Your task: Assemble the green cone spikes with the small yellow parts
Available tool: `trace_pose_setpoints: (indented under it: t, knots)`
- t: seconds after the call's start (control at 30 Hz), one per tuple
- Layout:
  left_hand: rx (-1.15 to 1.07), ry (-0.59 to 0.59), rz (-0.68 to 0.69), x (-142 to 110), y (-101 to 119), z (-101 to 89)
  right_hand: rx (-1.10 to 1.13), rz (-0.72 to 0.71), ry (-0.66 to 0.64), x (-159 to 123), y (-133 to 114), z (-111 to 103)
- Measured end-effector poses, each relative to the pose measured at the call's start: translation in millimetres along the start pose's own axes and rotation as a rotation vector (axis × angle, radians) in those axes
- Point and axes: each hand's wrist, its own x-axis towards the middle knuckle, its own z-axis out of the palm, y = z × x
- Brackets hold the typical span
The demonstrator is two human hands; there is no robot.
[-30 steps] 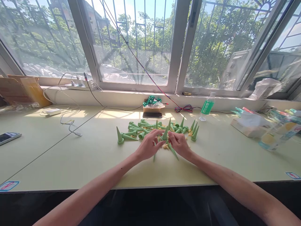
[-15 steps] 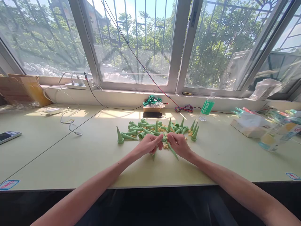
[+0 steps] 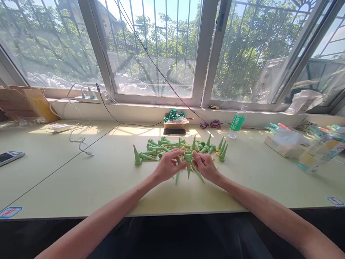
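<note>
My left hand (image 3: 169, 165) is closed in a pinch on a green plastic watering spike (image 3: 188, 156), held with its cup end up and its point down. Against the right side of that cup is my right hand (image 3: 206, 165), its thumb and fingers pinched together; what they hold is too small to make out. Behind both hands lies a pile of similar green spikes (image 3: 156, 144), some standing point up. Small yellow plastic pieces (image 3: 213, 151) are scattered among them.
A clear bottle with a green label (image 3: 237, 123) stands at the back right, a tissue box (image 3: 280, 145) farther right. A black phone (image 3: 174, 132) lies before a small box of green cord (image 3: 174, 117). Another phone (image 3: 11, 157) and white cables (image 3: 81, 144) are leftward.
The green spike now shows upright between my hands, cup upward. My left hand has opened out slightly and shifted its hold around the spike; my right hand stays almost in place.
</note>
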Motion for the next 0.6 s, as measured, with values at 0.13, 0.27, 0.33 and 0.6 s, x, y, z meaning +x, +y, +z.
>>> trace_pose_setpoints:
  t: [0.13, 0.27, 0.33, 0.6]
  knots:
    - [0.05, 0.013, 0.076, 0.0, -3.1, 1.0, -0.003, 0.011, 0.004, 0.3, -0.2, 1.0]
    - [0.057, 0.035, 0.027, 1.3, -2.9, 2.9, -0.002, 0.016, 0.029, 1.6, -0.8, 0.8]
    - [-0.006, 0.056, -0.04, 2.4, -1.7, 3.7, 0.002, 0.02, 0.052, 2.4, -0.6, -0.2]
    - [-0.328, -0.138, -0.368, 6.0, 6.1, -0.4, -0.096, -0.086, -0.022, 0.2, -3.6, -5.8]
